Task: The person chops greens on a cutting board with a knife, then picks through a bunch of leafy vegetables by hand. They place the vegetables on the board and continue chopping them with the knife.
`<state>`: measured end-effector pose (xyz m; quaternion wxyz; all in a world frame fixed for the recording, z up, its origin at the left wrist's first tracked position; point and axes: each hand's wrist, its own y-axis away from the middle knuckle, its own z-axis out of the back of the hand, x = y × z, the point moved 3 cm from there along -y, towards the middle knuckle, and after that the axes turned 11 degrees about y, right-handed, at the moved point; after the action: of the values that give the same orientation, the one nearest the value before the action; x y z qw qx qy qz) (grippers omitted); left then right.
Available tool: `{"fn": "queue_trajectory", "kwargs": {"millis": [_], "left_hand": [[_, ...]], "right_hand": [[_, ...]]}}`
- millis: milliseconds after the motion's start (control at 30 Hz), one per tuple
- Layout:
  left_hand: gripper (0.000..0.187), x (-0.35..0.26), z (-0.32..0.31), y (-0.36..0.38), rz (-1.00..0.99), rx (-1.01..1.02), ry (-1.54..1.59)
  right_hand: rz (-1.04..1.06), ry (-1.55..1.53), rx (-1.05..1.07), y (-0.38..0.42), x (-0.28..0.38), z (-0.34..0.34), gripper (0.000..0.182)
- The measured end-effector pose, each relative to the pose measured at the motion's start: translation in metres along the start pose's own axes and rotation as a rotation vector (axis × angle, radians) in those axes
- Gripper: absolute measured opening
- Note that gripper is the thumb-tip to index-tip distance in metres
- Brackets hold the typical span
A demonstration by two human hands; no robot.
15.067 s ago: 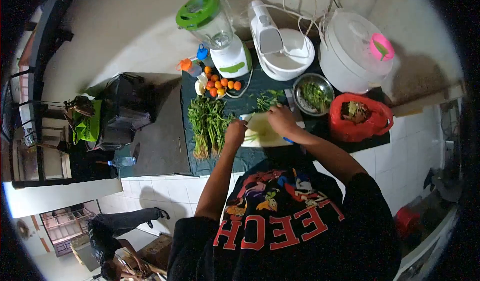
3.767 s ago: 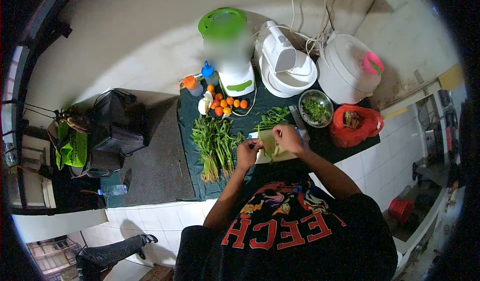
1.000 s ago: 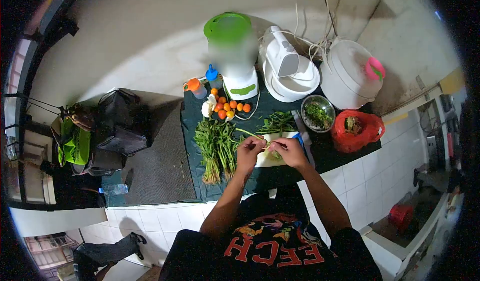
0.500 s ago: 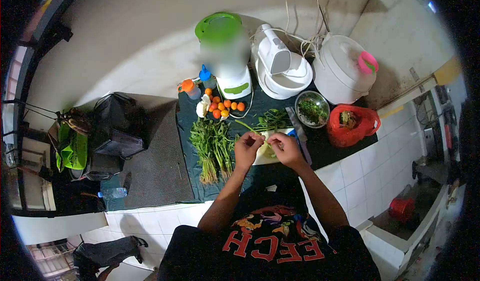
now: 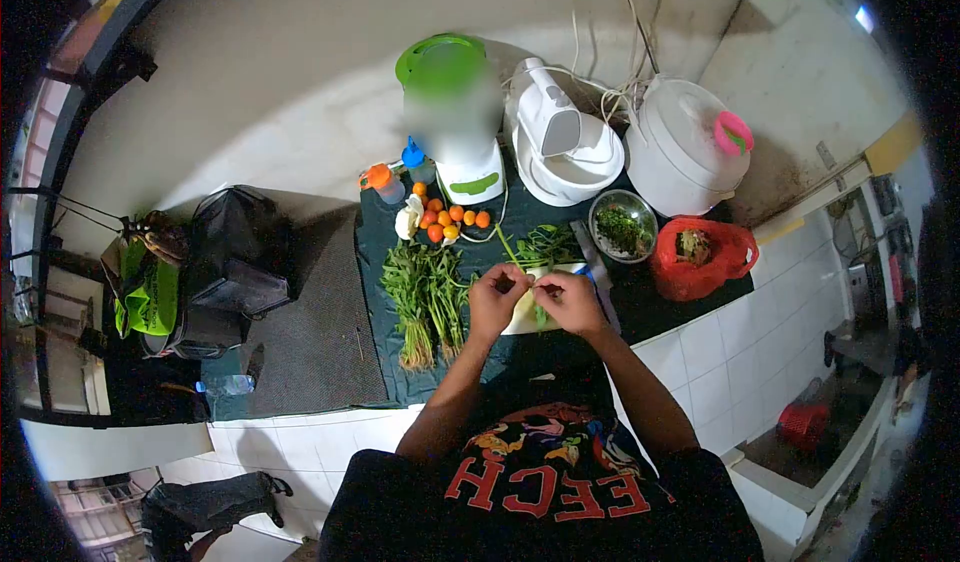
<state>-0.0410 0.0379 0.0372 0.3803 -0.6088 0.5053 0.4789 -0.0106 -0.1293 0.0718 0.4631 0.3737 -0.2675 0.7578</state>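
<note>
Over a white chopping board [image 5: 518, 324], my left hand [image 5: 495, 304] and my right hand [image 5: 568, 305] meet, fingertips pinched close together. A green vegetable stem [image 5: 508, 246] sticks up from my left fingers. My right fingertips press at the same spot, apparently on the stem's lower end, which the fingers partly hide. Below my right hand hangs a bit of green leaf [image 5: 541, 317]. Leafy green pieces [image 5: 546, 246] lie just beyond the board. To the left rests a bundle of long-stemmed leafy greens [image 5: 425, 297] with roots toward me. A knife [image 5: 590, 257] lies beside the board's right edge.
Behind the greens sit small orange and red tomatoes [image 5: 450, 224] and a white bulb [image 5: 408, 219]. Farther back stand a blender [image 5: 468, 167], a stand mixer [image 5: 570, 152] and a white rice cooker [image 5: 690, 142]. At right are a bowl of chopped greens [image 5: 622, 227] and a red plastic bag [image 5: 690, 287].
The stem has swung more upright, and a leafy bit now shows under my right hand. My hands stay pinched together over the board. The view has shifted slightly.
</note>
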Motion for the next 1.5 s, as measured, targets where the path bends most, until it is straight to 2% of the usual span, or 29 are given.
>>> {"fn": "queue_trajectory", "kwargs": {"millis": [133,233,300,367,500,667,733,800,867,933,1167,1233,1267,1333,1500], "left_hand": [[0.012,0.004,0.006,0.000,-0.004,0.049,0.076],[0.014,-0.002,0.007,0.001,-0.022,0.105,-0.046],[0.017,-0.008,0.005,0.003,0.052,0.191,-0.134],[0.018,-0.011,0.005,0.004,0.034,0.199,-0.102],[0.022,-0.007,0.006,0.008,0.036,0.220,-0.057],[0.024,0.008,0.007,0.013,0.074,0.183,-0.052],[0.024,0.015,0.010,0.014,0.102,0.087,0.181],[0.024,0.015,0.011,0.015,0.116,0.041,0.190],[0.025,0.008,0.013,0.011,0.168,-0.033,0.245],[0.024,0.014,0.017,0.008,0.145,-0.017,0.237],[0.025,0.006,0.015,0.011,0.162,-0.037,0.241],[0.026,0.006,0.016,0.011,0.174,-0.039,0.246],[0.025,0.005,0.017,0.011,0.173,-0.054,0.247],[0.025,0.004,0.017,0.010,0.172,-0.070,0.250],[0.024,0.007,0.017,0.010,0.160,-0.067,0.163]], "right_hand": [[-0.046,-0.030,0.067,0.000,0.002,0.004,0.016],[0.001,-0.039,0.078,0.001,-0.006,0.002,0.018],[0.048,-0.032,0.079,0.001,-0.008,0.003,0.019],[-0.060,0.065,0.155,0.001,-0.010,0.002,0.019],[-0.073,0.034,0.173,0.006,-0.017,-0.005,0.019],[-0.016,-0.022,0.122,0.009,-0.020,-0.007,0.017],[0.030,-0.028,0.100,0.007,-0.027,-0.009,0.016],[-0.020,0.172,0.007,0.001,-0.043,-0.005,0.014],[0.022,0.181,-0.037,-0.012,-0.039,0.010,0.012],[0.136,0.279,-0.169,-0.026,-0.038,0.024,0.012],[0.139,0.330,-0.239,-0.050,-0.045,0.028,0.013],[0.003,0.171,-0.127,-0.034,-0.037,0.016,0.017],[0.003,0.172,-0.125,-0.027,-0.036,0.009,0.017],[-0.029,-0.226,0.067,-0.015,-0.035,-0.009,0.022],[-0.097,-0.181,0.159,0.004,-0.021,-0.018,0.027]]}}
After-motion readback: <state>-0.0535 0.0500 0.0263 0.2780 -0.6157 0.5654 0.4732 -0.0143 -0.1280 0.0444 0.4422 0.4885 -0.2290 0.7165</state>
